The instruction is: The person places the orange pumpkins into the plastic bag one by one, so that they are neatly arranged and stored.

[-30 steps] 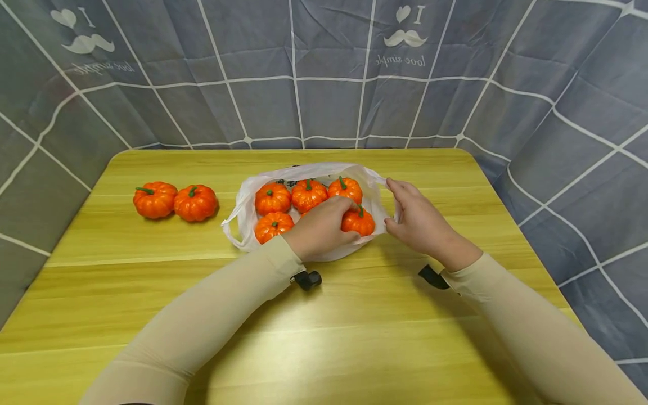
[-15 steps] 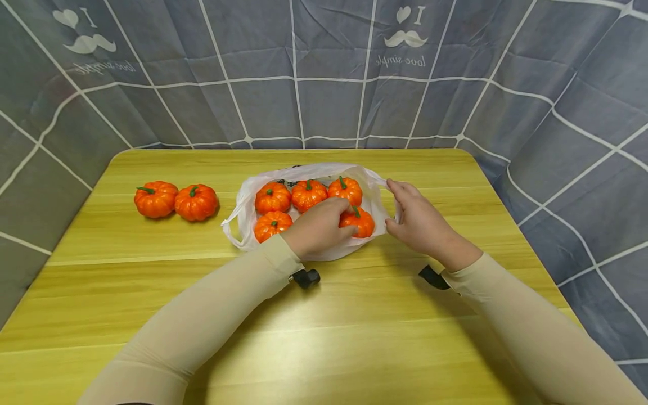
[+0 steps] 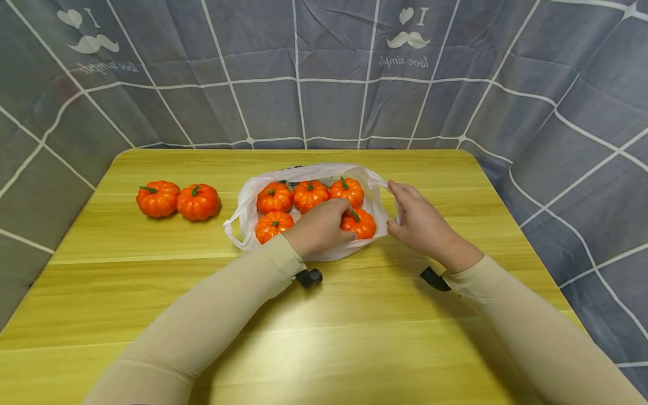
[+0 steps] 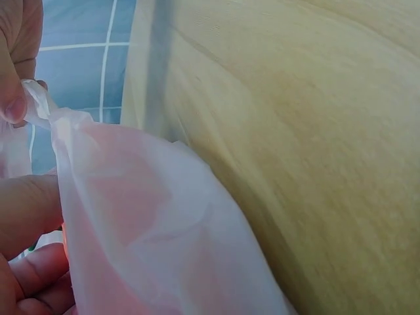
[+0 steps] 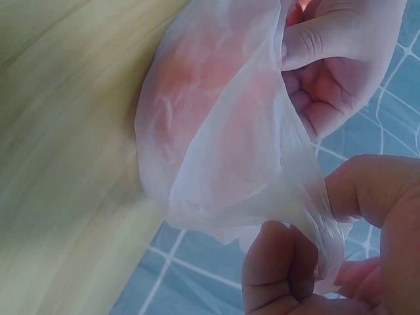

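Observation:
A white plastic bag [image 3: 331, 254] lies spread with its mouth facing up, holding several orange pumpkins with green stems. Inside its right half, my left hand [image 3: 321, 228] grips the left side of the front-right pumpkin [image 3: 362, 226]; part of the grip is hidden. My right hand [image 3: 422, 222] pinches the bag's right handle. Bag film [image 4: 151, 216] covers much of the left wrist view, beside the left hand's bent fingers [image 4: 42, 269]. In the right wrist view, the right hand [image 5: 394, 230] has its fingers curled round the bunched edge of the bag [image 5: 210, 125].
Two more orange pumpkins, one [image 3: 158, 199] beside the other [image 3: 198, 202], rest on the wooden table [image 3: 324, 337] left of the bag. A grey curtain [image 3: 334, 107] with white lines hangs behind the table and along both sides.
The front-right pumpkin has turned and shifted slightly, its stem now leaning further left. My left thumb has moved a little on the pumpkin's near side. The right hand keeps its hold on the bag.

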`<state>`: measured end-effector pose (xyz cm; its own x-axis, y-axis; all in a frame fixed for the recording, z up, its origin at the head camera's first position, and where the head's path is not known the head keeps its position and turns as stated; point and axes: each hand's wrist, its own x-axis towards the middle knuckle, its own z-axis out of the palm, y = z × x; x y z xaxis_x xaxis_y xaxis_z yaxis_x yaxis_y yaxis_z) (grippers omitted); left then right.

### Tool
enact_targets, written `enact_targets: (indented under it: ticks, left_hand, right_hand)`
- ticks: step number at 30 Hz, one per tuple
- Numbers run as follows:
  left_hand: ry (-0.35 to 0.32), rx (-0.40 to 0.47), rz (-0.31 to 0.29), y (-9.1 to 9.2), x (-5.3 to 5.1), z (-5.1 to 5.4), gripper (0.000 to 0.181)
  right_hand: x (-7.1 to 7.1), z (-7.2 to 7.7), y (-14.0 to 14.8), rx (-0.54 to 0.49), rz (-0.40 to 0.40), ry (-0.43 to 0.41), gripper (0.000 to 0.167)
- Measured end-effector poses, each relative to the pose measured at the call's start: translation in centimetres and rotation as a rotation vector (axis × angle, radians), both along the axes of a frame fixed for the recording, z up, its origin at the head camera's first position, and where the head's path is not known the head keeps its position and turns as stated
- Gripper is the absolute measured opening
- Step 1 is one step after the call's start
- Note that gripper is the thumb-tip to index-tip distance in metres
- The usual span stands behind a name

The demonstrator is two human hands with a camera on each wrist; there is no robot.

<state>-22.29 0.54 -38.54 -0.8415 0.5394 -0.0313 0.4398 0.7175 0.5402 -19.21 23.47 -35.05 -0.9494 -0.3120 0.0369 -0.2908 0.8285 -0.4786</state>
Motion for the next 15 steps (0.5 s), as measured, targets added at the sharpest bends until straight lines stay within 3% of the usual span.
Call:
enact_targets:
  ticks: [15]
  left_hand:
    - [-0.016, -0.018, 0.006, 0.06, 0.19, 0.33, 0.040]
  right_hand:
    - [0.05, -0.15, -0.12, 0.003, -0.006, -0.016, 0.084]
